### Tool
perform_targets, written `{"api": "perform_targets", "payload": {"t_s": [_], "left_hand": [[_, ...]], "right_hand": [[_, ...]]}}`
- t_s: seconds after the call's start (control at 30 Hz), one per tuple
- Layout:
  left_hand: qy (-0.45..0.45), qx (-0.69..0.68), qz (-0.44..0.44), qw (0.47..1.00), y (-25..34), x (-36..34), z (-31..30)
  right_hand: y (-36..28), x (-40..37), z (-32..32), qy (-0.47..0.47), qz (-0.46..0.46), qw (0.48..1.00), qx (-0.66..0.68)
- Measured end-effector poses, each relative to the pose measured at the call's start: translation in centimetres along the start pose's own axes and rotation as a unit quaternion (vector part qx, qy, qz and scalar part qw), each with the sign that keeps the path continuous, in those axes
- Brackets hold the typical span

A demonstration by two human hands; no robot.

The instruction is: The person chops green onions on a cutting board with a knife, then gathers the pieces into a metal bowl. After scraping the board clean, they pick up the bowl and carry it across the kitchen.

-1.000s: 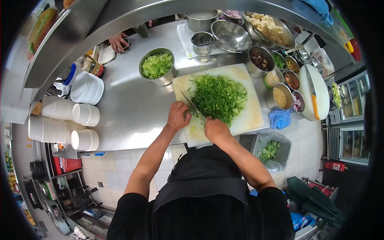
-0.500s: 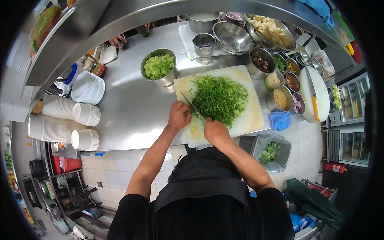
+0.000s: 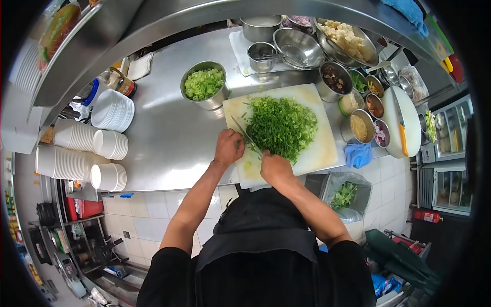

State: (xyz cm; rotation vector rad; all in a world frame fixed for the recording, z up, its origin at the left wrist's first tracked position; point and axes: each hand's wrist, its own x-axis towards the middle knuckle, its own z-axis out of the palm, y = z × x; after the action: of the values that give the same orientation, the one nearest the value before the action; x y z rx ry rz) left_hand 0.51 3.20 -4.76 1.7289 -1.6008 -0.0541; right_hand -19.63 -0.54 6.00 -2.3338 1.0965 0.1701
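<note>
Chopped green onions (image 3: 281, 125) lie heaped on a white cutting board (image 3: 325, 148) at the edge of the steel counter. My right hand (image 3: 277, 170) is wrapped round the handle of a kitchen knife (image 3: 246, 135), whose blade slants up and left along the heap's left side. Close to the blade, over the board's left edge, is my left hand (image 3: 229, 147). Its fingers are curled together, and I cannot make out what is in them, though a bit of green shows at the fingertips. Behind the board's left corner stands a steel pot (image 3: 214, 100) of chopped pale green onion.
White bowls (image 3: 113, 111) and tubs (image 3: 110, 177) are stacked at the left. Steel bowls (image 3: 297, 47) and ingredient pots (image 3: 333, 79) crowd the back right. A second knife (image 3: 403, 135) lies on a round white board (image 3: 393, 115). Below the counter is a lined bin (image 3: 358, 192) with greens.
Another person's hands at the far edge of the counter have gone out of view. My hands and the knife stay almost in the same place.
</note>
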Motion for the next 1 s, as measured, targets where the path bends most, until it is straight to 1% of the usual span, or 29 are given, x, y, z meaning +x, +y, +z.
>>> {"api": "perform_targets", "payload": {"t_s": [0.07, 0.3, 0.37, 0.43, 0.53, 0.6, 0.67, 0.7, 0.77, 0.9, 1.0], "left_hand": [[-0.018, -0.003, 0.009, 1.000, -0.1, 0.2, 0.0], [-0.018, -0.004, 0.003, 1.000, 0.2, 0.4, 0.0], [-0.004, -0.002, -0.022, 1.000, 0.4, 0.2, 0.2], [-0.006, 0.003, -0.020, 1.000, 0.4, 0.1, 0.3], [-0.016, 0.005, -0.015, 1.000, 0.3, 0.0, 0.3], [-0.027, 0.001, -0.012, 1.000, 0.2, 0.0, 0.2], [0.002, -0.002, 0.007, 1.000, 0.3, 0.1, 0.2], [0.003, -0.002, 0.007, 1.000, 0.3, 0.1, 0.2], [-0.014, 0.001, 0.007, 1.000, 0.3, 0.0, 0.1], [-0.008, -0.013, 0.020, 1.000, 0.7, 0.0, -0.4], [-0.005, -0.024, 0.017, 1.000, 0.7, 0.0, -0.6]], "right_hand": [[0.1, 0.2, 0.1, 0.002, 0.002, 1.000, 0.000], [0.0, 0.2, 0.3, 0.007, -0.001, 1.000, 0.002], [-0.1, -0.1, 0.2, 0.007, 0.003, 1.000, 0.000], [0.0, -0.1, 0.2, 0.010, 0.009, 1.000, -0.005], [0.3, 0.1, 0.9, 0.020, -0.010, 1.000, -0.002], [0.4, 0.1, 1.0, 0.044, -0.021, 0.999, 0.005], [0.1, -0.3, 0.6, 0.028, -0.012, 1.000, 0.008], [-0.1, -0.4, 0.2, 0.014, -0.007, 1.000, 0.009], [0.2, -0.1, 0.9, 0.016, -0.007, 1.000, 0.010], [-0.6, -0.5, -0.1, 0.017, -0.001, 1.000, 0.018], [-0.2, 0.3, 0.9, 0.008, -0.006, 1.000, 0.008]]}}
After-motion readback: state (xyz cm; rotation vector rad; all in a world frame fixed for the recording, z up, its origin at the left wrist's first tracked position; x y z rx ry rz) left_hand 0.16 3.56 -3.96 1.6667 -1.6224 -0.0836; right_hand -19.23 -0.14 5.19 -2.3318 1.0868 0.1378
